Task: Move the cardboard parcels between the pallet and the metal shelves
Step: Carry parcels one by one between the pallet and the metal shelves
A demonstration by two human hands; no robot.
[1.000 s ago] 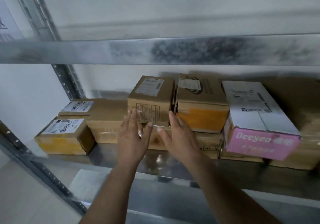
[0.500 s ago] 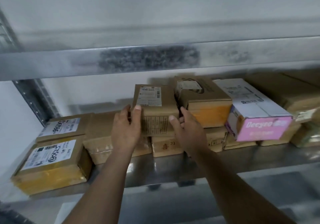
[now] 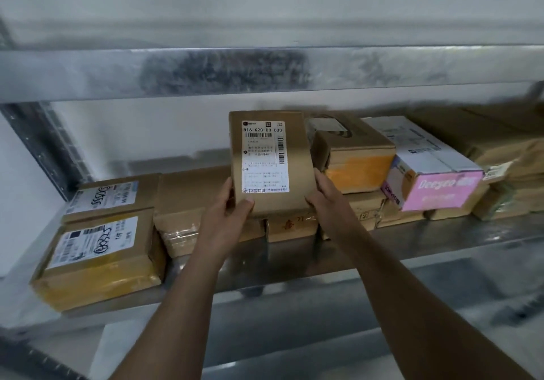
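Note:
A small brown cardboard parcel (image 3: 294,173) with a white shipping label is tilted up so its labelled top faces me, lifted above the row of parcels on the metal shelf (image 3: 412,250). My left hand (image 3: 226,211) grips its lower left corner, thumb on the front. My right hand (image 3: 325,194) grips its lower right edge. Under it lie flat brown parcels (image 3: 291,228). To its right sits a brown parcel with orange tape (image 3: 353,156).
A white and pink "Deeyeo" box (image 3: 432,170) stands further right, with more brown parcels (image 3: 506,173) beyond. Two labelled parcels (image 3: 100,250) lie at the shelf's left end by the upright post (image 3: 47,150). A metal beam (image 3: 265,70) runs overhead.
Both hands reached to the small parcel, took hold of its sides, then lifted it off the stack and tipped its label towards me. The view shifted left and closer.

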